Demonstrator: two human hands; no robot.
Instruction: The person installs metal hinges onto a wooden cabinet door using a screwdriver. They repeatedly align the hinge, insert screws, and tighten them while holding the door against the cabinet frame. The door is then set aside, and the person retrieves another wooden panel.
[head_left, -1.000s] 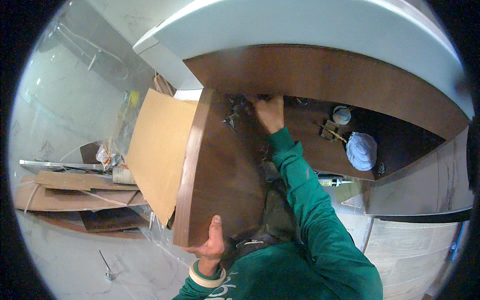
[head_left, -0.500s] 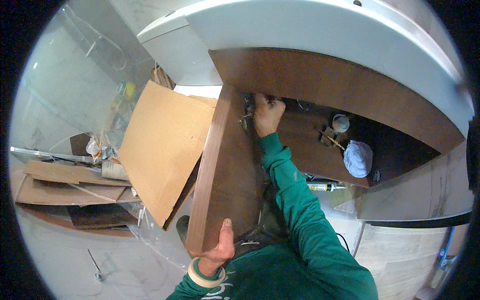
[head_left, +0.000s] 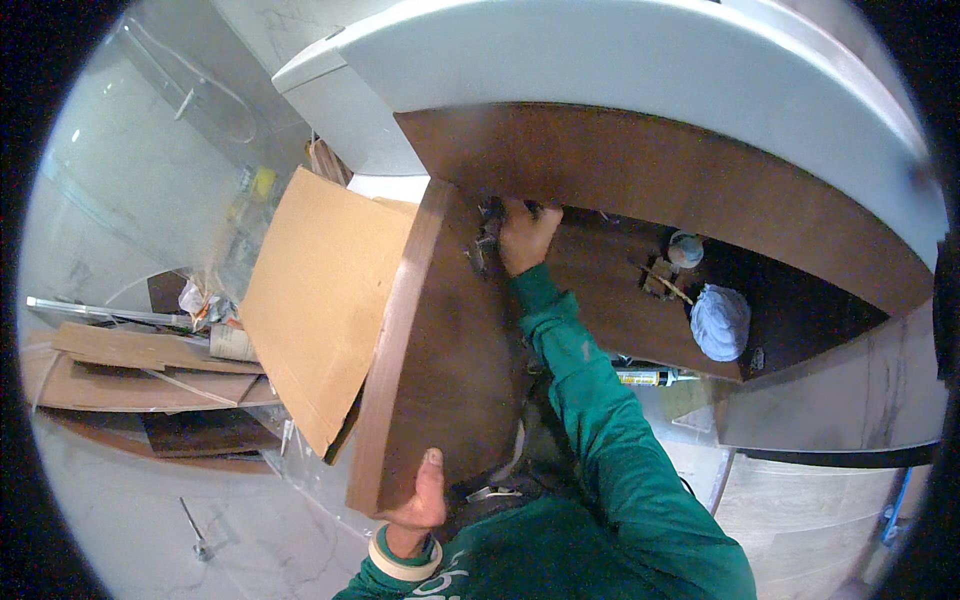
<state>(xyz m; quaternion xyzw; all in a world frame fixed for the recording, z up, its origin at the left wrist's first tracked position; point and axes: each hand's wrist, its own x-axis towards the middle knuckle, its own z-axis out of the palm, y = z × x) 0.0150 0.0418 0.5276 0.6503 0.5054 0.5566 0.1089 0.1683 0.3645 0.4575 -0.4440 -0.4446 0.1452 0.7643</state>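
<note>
A brown wood-look cabinet door (head_left: pixel 435 360) stands swung out from a brown cabinet (head_left: pixel 640 155). My left hand (head_left: pixel 422 500) holds the door's lower near corner, thumb up along the inner face and fingers hidden behind the edge. A pale ring, perhaps a roll of tape, circles my left wrist (head_left: pixel 405 560). Reaching into the opening, my right hand (head_left: pixel 528 235) is closed beside a dark metal hinge (head_left: pixel 482 245) near the door's far end. Its fingertips are in shadow, so what they grip cannot be made out.
Inside the cabinet are a small round tub (head_left: pixel 685 249), a stick (head_left: pixel 668 283) and a bluish-white cloth bundle (head_left: pixel 720 322). A sealant tube (head_left: pixel 645 378) lies below its edge. Left of the door leans a cardboard sheet (head_left: pixel 320 310); brown boards (head_left: pixel 150 370) lie farther left.
The door has swung a little to the left, and my left hand has moved with it. My right hand has shifted slightly left, closer against the hinge.
</note>
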